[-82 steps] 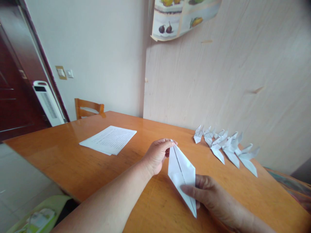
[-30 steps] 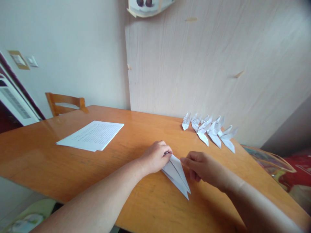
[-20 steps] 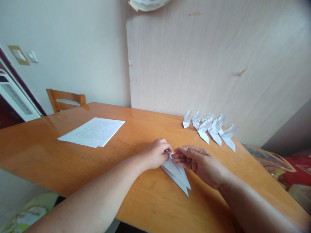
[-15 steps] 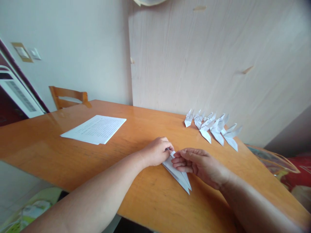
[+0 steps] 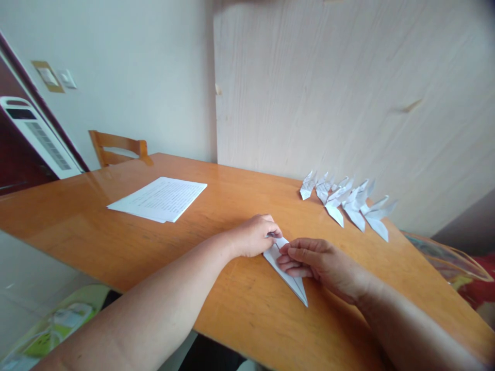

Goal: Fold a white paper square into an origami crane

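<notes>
Paper (image 5: 273,255) is pinched by left fingers (image 5: 273,227); right fingers (image 5: 295,255) curl over it, grip unclear; uneven pressure could crease it crookedly.

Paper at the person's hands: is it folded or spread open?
Folded. The paper shows as a narrow shape tapering to a point, with a line along its length; the right hand hides part.

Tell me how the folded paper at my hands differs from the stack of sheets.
The folded paper is narrow and pointed; the stack of sheets is broad and flat. The folded paper looks unprinted, while the stack of sheets shows lines of text. Your left hand grips the folded paper; the stack of sheets lies untouched. Both are white paper on the table.
</notes>
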The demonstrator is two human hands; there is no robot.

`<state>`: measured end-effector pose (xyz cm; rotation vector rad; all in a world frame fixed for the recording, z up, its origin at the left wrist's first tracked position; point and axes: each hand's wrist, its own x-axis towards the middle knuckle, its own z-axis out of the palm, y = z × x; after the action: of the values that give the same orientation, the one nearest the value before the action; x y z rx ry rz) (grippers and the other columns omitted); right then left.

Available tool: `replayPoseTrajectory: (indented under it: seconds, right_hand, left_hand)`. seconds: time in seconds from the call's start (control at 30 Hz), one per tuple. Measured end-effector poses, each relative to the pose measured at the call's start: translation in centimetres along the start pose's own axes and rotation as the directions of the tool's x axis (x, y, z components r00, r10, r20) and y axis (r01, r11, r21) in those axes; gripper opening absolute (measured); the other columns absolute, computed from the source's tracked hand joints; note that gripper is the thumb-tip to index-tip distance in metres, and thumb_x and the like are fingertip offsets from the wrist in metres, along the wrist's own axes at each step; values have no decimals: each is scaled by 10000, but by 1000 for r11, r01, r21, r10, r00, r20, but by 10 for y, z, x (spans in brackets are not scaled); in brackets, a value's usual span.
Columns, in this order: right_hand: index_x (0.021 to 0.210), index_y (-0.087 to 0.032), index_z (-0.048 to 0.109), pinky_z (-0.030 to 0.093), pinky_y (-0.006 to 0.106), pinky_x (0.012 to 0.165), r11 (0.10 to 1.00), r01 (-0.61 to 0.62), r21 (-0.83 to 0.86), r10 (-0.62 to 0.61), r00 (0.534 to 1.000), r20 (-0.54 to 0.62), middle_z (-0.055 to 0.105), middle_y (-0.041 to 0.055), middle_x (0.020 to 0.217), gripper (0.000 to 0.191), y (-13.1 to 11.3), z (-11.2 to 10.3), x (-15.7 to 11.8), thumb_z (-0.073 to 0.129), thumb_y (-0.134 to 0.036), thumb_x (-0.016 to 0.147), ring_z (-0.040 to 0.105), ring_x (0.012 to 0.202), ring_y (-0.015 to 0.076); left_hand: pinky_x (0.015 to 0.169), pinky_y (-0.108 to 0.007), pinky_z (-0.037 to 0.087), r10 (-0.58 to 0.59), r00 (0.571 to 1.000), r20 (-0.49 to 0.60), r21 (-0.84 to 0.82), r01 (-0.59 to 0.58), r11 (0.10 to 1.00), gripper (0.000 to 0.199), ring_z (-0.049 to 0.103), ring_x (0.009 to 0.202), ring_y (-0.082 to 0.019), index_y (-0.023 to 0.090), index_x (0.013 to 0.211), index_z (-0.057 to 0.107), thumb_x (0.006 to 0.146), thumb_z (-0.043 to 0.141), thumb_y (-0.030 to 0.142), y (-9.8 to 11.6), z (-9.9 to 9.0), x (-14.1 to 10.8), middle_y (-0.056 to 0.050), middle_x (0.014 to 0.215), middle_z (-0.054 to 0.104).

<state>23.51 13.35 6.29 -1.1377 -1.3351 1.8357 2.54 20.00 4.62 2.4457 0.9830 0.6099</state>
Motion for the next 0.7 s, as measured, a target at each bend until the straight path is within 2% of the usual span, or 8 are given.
replayPoseTrajectory:
  seconds: [0.17,0.23,0.3,0.37,0.47,0.57,0.7]
  right_hand:
    - [943,-156,712,550,276,822,999,23,-25,-23,1000,6,740,62,910,256,-1,-1,-1,748,-390,845,685,845,145]
    - [930,-163,689,541,275,750,992,87,-93,-90,995,-30,728,50,864,274,-4,-1,-1,720,-427,863,667,780,142]
    - [888,-177,663,503,268,660,948,191,-253,-216,973,-77,694,28,794,294,-7,-1,-3,669,-471,892,623,704,134]
    - [895,-195,655,479,285,658,833,274,-481,-354,931,-83,673,23,806,303,-10,1,-6,637,-497,906,605,730,150]
    - [1065,-239,646,489,364,831,578,303,-758,-454,891,10,679,45,1040,331,-11,5,-14,685,-498,863,615,957,216]
    - [1248,-266,564,469,442,950,345,322,-882,-433,888,155,627,66,1228,495,-7,10,-21,743,-396,805,579,1109,262]
    - [1288,-246,523,461,482,964,68,357,-932,-475,833,284,619,79,1270,528,-4,12,-25,645,-166,780,558,1150,285]
  left_hand:
    - [886,-279,495,-8,1000,21,6,8,1000,223,617,990,-177,173,1036,723,861,594,122,0,-2,0,-58,1040,651]
    - [879,-277,495,-7,1000,22,2,7,1000,212,615,984,-176,173,1022,722,866,587,124,1,-3,0,-57,1032,651]
    - [853,-270,498,-14,1000,22,-5,14,1000,194,616,962,-173,173,995,722,873,578,128,3,-4,0,-53,1018,649]
    - [841,-267,498,-17,1000,26,-8,17,1000,195,616,953,-172,176,986,724,877,569,130,4,-5,0,-50,1008,649]
    - [865,-271,490,-4,999,39,2,4,1000,235,616,969,-173,190,983,735,870,550,100,6,-6,1,-45,1007,655]
    - [874,-271,484,3,999,44,16,-4,1000,261,618,966,-170,189,967,739,854,538,66,6,-6,2,-42,1007,660]
    - [876,-262,479,1,999,45,10,-1,1000,238,619,965,-168,180,963,739,839,567,71,3,-3,4,-42,1008,661]
